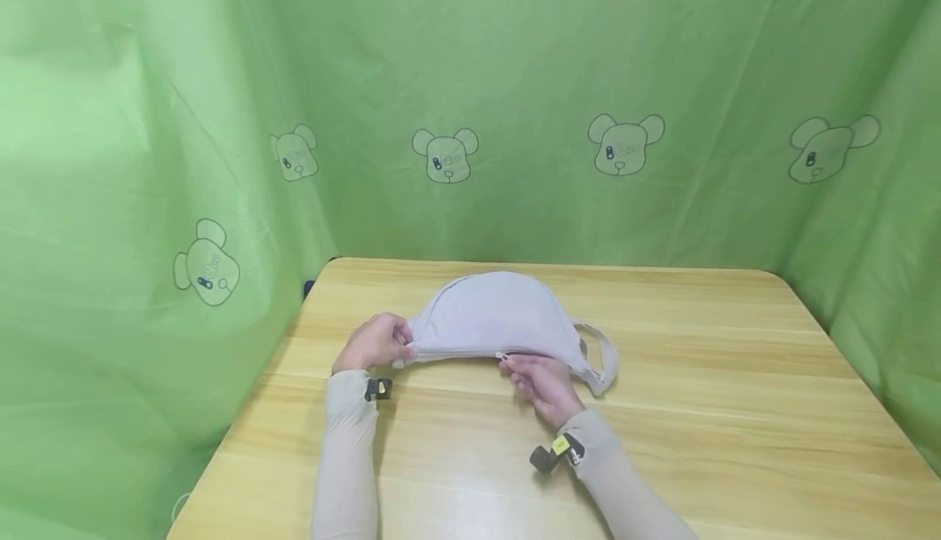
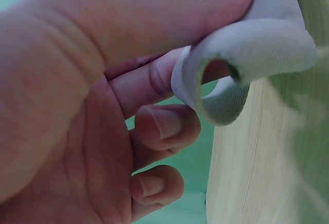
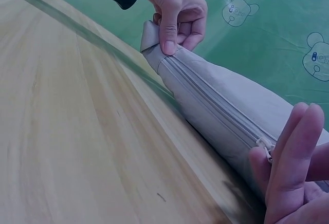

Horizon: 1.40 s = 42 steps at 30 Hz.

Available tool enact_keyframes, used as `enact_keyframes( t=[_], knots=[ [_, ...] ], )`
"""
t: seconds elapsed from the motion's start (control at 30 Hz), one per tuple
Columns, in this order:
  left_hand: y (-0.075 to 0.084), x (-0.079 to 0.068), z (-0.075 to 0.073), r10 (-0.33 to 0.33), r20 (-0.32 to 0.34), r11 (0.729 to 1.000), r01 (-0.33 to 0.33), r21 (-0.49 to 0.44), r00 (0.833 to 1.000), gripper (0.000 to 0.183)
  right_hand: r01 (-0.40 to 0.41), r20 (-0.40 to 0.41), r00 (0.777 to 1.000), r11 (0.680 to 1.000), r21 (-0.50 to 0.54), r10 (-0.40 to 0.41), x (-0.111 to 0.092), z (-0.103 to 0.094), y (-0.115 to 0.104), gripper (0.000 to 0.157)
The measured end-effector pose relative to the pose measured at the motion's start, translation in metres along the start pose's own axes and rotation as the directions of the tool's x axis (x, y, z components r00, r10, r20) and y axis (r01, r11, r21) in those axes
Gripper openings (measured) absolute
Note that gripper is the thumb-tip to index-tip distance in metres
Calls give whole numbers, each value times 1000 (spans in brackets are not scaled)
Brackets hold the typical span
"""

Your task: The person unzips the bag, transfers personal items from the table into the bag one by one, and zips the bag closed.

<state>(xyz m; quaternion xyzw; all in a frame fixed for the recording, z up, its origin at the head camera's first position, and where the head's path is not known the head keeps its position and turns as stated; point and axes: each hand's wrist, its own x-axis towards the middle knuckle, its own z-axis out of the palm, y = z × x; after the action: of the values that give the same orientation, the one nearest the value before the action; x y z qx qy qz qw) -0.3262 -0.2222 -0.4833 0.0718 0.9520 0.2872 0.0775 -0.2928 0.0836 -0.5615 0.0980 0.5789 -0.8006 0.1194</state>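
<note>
A pale grey half-moon shoulder bag (image 1: 492, 311) lies on the table, its curved side facing away and its zipped edge towards me. My left hand (image 1: 376, 341) pinches the bag's left corner between thumb and fingers; in the left wrist view a curled fabric strap end (image 2: 277, 49) sits under the thumb. At the zip, my right hand (image 1: 542, 381) pinches the small zipper pull (image 3: 268, 152), about midway along the edge. From the left corner to the slider, the zipper teeth (image 3: 216, 100) run as one line in the right wrist view.
A strap loop (image 1: 608, 358) sticks out from the bag's right end onto the wooden table (image 1: 706, 442). Green curtains (image 1: 529, 58) printed with bear heads hang behind the table and at both sides. Each wrist carries a small black camera (image 1: 378, 390).
</note>
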Motion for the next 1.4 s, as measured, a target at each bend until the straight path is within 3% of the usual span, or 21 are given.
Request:
enact_keyframes(
  t=[0.97,1.4],
  knots=[
    [-3,3,2,8,3,1000,-8,2,1000,19,-9,-27,1000,1000,21,9,-2,-6,-1,24],
    [-4,4,4,13,3,1000,-13,-6,1000,20,7,-46,999,1000,9,-6,-6,-11,-2,33]
  ],
)
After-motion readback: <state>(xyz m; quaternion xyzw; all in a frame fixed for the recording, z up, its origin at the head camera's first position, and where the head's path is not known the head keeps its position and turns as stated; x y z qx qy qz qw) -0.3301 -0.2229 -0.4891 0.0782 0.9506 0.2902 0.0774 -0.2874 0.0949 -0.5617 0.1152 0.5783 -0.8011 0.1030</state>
